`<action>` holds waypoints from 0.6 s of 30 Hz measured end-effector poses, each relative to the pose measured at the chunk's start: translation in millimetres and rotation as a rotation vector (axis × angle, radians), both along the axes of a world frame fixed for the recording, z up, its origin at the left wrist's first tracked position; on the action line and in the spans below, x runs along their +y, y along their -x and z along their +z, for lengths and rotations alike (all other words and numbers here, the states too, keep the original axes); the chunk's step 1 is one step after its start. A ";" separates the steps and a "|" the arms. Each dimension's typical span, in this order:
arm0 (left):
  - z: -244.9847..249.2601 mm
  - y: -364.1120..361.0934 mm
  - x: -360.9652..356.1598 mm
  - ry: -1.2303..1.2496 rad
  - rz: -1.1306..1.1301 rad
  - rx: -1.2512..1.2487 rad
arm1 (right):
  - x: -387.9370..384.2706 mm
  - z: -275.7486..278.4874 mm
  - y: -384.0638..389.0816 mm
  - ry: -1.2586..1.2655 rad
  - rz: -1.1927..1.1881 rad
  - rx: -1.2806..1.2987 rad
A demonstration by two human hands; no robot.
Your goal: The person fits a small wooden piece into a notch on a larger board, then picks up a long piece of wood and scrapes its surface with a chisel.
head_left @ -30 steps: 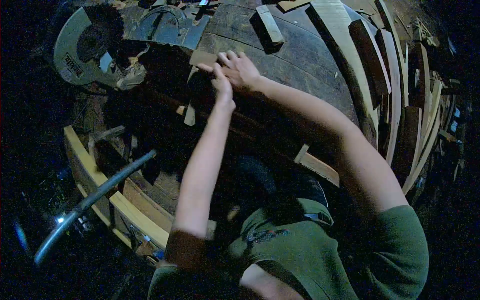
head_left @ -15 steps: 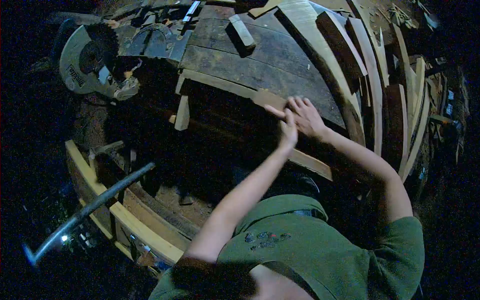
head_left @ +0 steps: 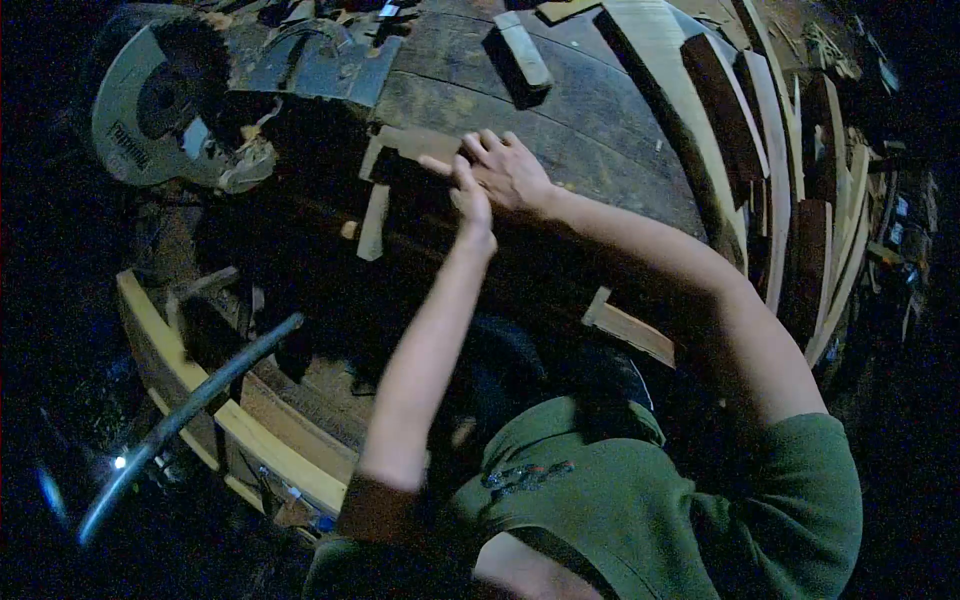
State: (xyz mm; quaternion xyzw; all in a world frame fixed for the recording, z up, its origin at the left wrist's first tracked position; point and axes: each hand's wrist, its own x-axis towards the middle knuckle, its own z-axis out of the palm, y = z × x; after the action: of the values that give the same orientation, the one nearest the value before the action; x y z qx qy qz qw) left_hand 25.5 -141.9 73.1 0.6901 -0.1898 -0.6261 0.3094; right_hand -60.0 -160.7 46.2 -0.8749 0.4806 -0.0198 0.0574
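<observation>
A flat wooden board (head_left: 418, 143) lies along the near edge of the dark plank table (head_left: 455, 97). My right hand (head_left: 508, 175) is on its right part, fingers bent over the top and the thumb side hidden. Against it, my left hand (head_left: 472, 193) grips the board's near side from below, one finger stretched out to the left. The hands touch or nearly touch each other. How far the board runs under them is hidden.
A circular saw (head_left: 150, 115) stands at upper left. A short wood block (head_left: 522, 50) lies on the table. Long curved planks (head_left: 680, 100) are stacked at right. A metal pipe (head_left: 200, 400) crosses a wooden frame (head_left: 280, 452) at lower left.
Both hands and the board have moved left along the table edge, close to its left corner. The view has shifted slightly, and a short wood piece near my waist shows more fully.
</observation>
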 end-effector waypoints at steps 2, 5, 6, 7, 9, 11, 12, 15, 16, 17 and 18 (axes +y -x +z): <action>-14.0 -30.0 -23.3 0.100 -0.060 -0.020 | -22.5 -8.1 -20.3 0.180 0.000 -0.224; -8.6 -41.6 -45.3 0.166 -0.005 -0.009 | -44.1 -15.0 -45.3 0.177 -0.056 -0.133; -4.0 -39.6 -46.3 0.149 0.013 0.042 | -44.8 -16.2 -48.5 0.158 -0.085 -0.143; 0.5 -35.1 -38.0 0.175 0.011 0.060 | -36.8 -17.4 -47.1 0.165 -0.095 -0.149; -14.3 -29.2 -29.4 0.189 0.025 0.065 | -27.7 -15.1 -42.9 0.155 -0.104 0.007; -5.5 -6.2 0.8 0.116 -0.029 -0.072 | 1.3 -18.0 -19.3 0.166 -0.100 0.020; -4.5 6.1 16.9 0.015 -0.058 -0.018 | 20.6 -18.4 -1.1 0.162 -0.081 0.038; -14.5 58.1 82.9 0.023 -0.184 -0.010 | 92.9 -7.1 65.0 0.068 -0.102 0.038; -19.3 78.1 105.2 0.186 -0.220 0.010 | 116.5 -10.8 89.0 0.048 -0.126 -0.015; 3.1 103.7 129.5 0.339 -0.190 -0.061 | 139.9 -8.2 111.3 0.035 -0.136 0.017; -38.3 120.8 151.1 0.348 -0.219 0.003 | 161.5 -2.5 131.2 0.022 -0.147 0.052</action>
State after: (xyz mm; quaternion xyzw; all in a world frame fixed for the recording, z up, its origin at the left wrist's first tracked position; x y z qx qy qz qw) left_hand -95.3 9.2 34.7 0.6005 -0.3687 -0.6149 0.3542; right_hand -191.3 0.8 43.7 -0.8381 0.5444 -0.0062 0.0338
